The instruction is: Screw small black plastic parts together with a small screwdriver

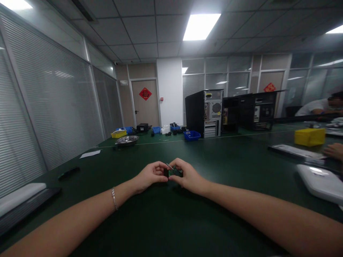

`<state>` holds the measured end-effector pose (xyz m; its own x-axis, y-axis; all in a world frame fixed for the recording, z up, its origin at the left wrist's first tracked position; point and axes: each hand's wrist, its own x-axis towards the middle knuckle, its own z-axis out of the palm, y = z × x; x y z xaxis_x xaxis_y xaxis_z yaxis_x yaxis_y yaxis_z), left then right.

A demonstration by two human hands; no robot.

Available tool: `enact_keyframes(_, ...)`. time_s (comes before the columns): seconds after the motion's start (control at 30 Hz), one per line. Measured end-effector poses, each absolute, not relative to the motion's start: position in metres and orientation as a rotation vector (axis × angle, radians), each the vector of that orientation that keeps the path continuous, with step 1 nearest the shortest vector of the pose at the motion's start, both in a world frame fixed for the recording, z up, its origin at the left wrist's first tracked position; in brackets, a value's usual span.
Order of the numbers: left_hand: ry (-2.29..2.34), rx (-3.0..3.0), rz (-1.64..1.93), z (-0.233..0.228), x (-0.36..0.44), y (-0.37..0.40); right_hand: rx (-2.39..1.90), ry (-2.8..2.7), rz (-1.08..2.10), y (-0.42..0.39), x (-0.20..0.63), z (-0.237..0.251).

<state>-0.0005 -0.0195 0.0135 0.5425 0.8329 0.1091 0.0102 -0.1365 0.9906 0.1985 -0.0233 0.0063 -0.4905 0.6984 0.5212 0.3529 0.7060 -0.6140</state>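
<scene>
Two bare hands meet over the middle of the dark green worktop (171,221), toward its near edge. The left hand (151,175) and the right hand (187,175) both have their fingers curled in a narrow grip around one small dark part (173,173), which sits between the fingertips just above the worktop; a thin pale sliver, perhaps a pin or tool tip, juts from its top, too small to identify. A bracelet (114,198) circles the left wrist. As a judgement, the handling of the part is under way and not finished: it is held by both hands and not set down anywhere, and how much fitting remains cannot be told. Toward the far edge stand a black computer case (204,113), a blue bin (192,135), a metal bowl (127,140) and a yellow tray (119,134). At the right edge lie a yellow box (310,136) and a white device (320,182), where another person's hand (333,151) rests.
</scene>
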Motion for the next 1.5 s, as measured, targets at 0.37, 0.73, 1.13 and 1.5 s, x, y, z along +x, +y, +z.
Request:
enact_keyframes(0.37,0.731,1.549,0.854,0.010,0.000,-0.018,-0.727,-2.153,0.514,-0.026,0.198,0.010)
enact_keyframes(0.73,0.767,1.585,0.882,0.012,0.003,-0.021,-0.765,-2.177,0.333,-0.027,0.194,0.004)
enact_keyframes(1.13,0.721,1.525,0.913,0.005,0.002,-0.014,-0.804,-2.224,0.217,-0.032,0.195,0.007)
enact_keyframes(1.5,0.808,1.505,0.934,0.001,0.002,-0.010,-0.837,-2.262,0.042,-0.037,0.197,0.010)
